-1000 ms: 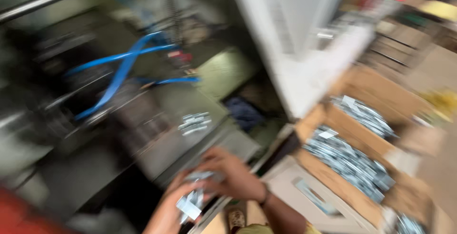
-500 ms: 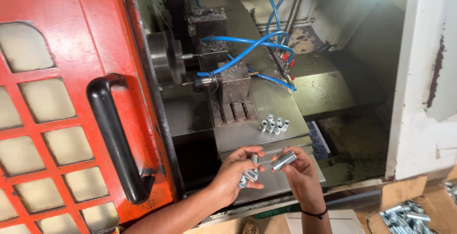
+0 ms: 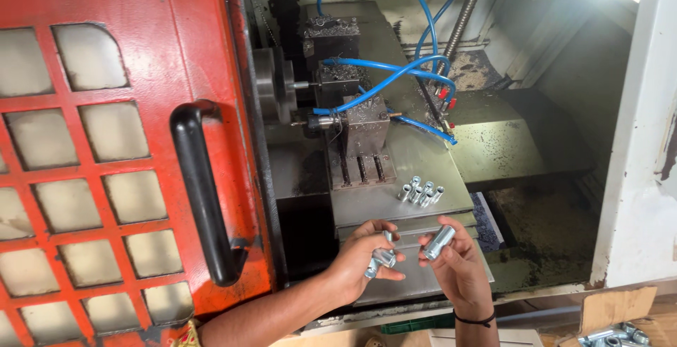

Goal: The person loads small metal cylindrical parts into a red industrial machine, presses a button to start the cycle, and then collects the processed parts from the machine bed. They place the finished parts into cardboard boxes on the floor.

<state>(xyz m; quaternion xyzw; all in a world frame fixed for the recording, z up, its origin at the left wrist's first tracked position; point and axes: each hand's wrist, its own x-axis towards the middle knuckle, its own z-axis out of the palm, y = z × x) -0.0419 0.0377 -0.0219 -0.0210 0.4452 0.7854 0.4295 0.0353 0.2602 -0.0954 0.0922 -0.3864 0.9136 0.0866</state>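
1. While I look down into the open machine, my right hand (image 3: pixel 458 266) holds up one sleeve (image 3: pixel 438 242): a short, shiny silver metal cylinder, hollow at the end that faces me.
2. Its fingers (image 3: pixel 431 261) are clamped on the sleeve, thumb below and fingertips above, so the part sits tilted at the top of the hand.
3. My left hand (image 3: pixel 363 255) is closed on a small bunch of parts (image 3: pixel 381 257) of the same bright metal; I cannot count them, since the fingers hide some.
4. Both hands hover just in front of the grey machine bed (image 3: pixel 374 209), close together but not touching, and the sleeve lies just right of the bunch.
5. Farther back on the bed, a cluster of like pieces (image 3: pixel 420 192) stands well apart from both hands.
6. Blue hoses (image 3: pixel 395 79) loop above the tool block (image 3: pixel 367 125).
7. At left stands the red door (image 3: pixel 113 128) with its black handle (image 3: pixel 201 192).
8. At bottom right, a cardboard box (image 3: pixel 613 312) holds more silver parts.
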